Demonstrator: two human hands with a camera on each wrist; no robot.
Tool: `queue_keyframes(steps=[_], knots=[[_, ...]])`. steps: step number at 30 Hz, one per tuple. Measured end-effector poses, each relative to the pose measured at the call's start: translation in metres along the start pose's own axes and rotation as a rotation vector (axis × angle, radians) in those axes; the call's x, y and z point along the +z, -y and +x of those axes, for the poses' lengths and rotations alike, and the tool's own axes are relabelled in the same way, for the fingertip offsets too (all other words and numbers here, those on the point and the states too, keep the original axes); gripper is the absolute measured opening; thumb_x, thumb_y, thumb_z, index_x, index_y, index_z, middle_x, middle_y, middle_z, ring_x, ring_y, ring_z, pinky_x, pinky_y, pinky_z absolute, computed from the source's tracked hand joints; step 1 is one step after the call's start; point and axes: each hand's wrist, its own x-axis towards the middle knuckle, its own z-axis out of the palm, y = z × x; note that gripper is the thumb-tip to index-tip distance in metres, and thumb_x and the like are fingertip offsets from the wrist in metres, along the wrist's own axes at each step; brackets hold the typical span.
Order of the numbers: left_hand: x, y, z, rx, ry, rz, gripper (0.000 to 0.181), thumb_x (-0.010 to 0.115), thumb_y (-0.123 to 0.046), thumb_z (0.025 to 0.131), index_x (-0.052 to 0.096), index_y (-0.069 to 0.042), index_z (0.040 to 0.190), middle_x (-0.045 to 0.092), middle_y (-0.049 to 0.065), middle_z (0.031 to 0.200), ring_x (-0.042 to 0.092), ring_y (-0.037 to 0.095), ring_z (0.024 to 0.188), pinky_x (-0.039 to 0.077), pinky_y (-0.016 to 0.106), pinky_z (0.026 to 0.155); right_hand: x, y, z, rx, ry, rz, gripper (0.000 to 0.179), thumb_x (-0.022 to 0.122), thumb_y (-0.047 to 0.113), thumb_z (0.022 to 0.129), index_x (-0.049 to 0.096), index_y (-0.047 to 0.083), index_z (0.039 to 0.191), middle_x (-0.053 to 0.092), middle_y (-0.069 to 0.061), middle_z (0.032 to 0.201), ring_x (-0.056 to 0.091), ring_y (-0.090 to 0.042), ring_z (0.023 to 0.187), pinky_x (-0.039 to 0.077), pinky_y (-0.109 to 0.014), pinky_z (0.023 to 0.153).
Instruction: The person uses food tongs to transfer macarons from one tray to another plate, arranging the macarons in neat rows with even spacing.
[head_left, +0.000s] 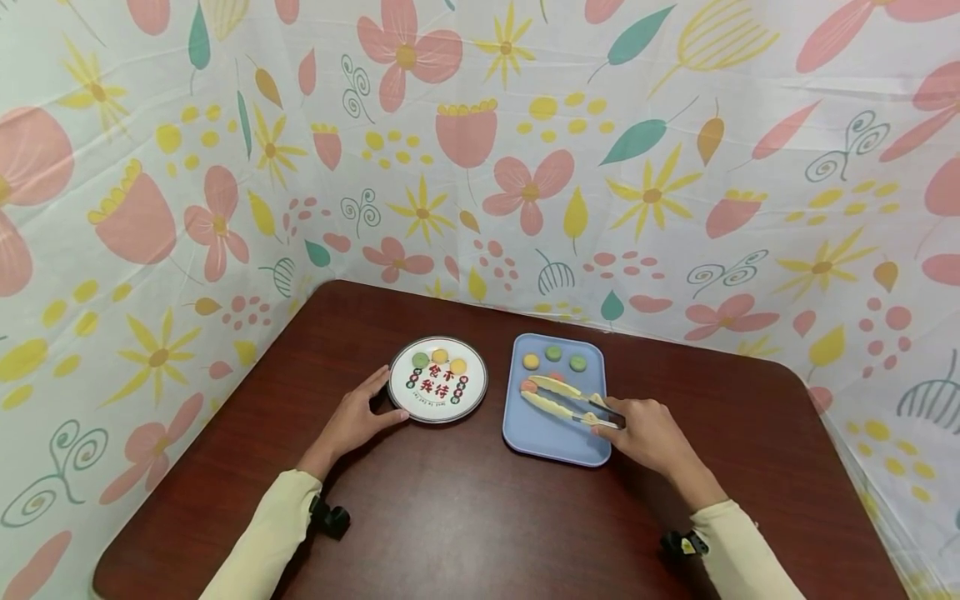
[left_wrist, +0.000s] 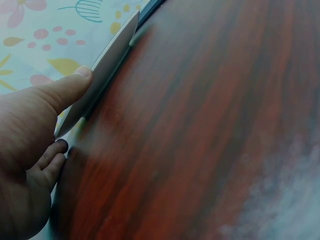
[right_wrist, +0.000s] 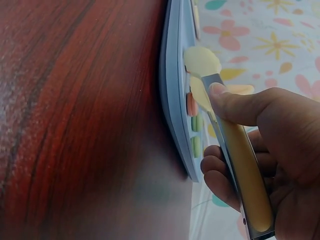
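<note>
A round white plate (head_left: 437, 410) with a dark rim and printed red characters carries a green macaron (head_left: 420, 360) and two yellow ones along its far side. My left hand (head_left: 362, 414) holds its left edge, thumb and fingers spread along the rim. In my right hand (head_left: 651, 433) are food tongs (head_left: 570, 414) with cream tips and metal handles, reaching leftward over a blue tray (head_left: 555, 446). The tong tips flank a pink macaron (head_left: 528, 387); I cannot tell whether they grip it. Another pink macaron (head_left: 556, 377) is partly hidden behind the upper tong arm.
Toward the tray's far end sit a yellow macaron (head_left: 531, 362) and two green macarons (head_left: 566, 358). Both dishes stand on a dark brown wooden table (head_left: 450, 517). A flower-patterned cloth (head_left: 480, 167) hangs behind and beside it. Both wrists carry small black devices (head_left: 330, 517).
</note>
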Motion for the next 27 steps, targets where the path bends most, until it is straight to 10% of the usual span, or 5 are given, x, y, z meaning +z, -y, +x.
queue_keyframes(steps=[12,27], knots=[[0.0,-0.001,0.001,0.001,-0.004,0.004,0.098,0.081,-0.049,0.085,0.035,-0.006,0.159,0.029,0.01,0.167,0.028,0.03,0.153,0.031,0.054,0.119,-0.009,-0.001,-0.001,0.025,0.01,0.04,0.063,0.084,0.038,0.085,0.068,-0.004,0.13,0.074,-0.012,0.089,0.049,-0.016,0.067,0.039,-0.03,0.058],[0.0,-0.002,0.0,-0.008,-0.002,0.016,0.098,0.081,-0.049,0.085,0.035,-0.005,0.159,0.03,0.01,0.167,0.027,0.03,0.153,0.031,0.054,0.119,-0.036,0.013,0.014,-0.032,-0.049,0.022,0.063,0.084,0.036,0.086,0.068,-0.005,0.13,0.075,-0.02,0.102,0.055,-0.017,0.07,0.042,-0.03,0.06]])
